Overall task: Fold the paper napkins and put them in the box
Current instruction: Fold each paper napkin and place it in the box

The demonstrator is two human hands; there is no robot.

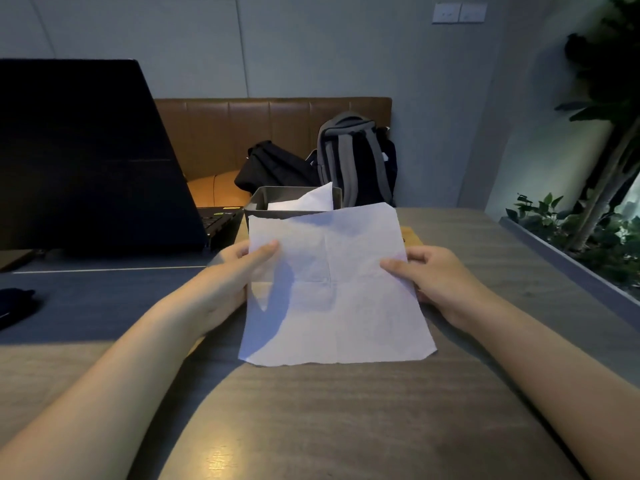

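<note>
no legible text, labels or numbers

Café-style or lounge seating area. A wood-grain table [346,410] faces a tan leather booth bench [273,133] set against a plain panelled wall; two backpacks [353,157] rest on the bench. Left of the table's centre stands an open laptop [86,161]; an indoor planter [588,244] borders the table's right edge.
</note>
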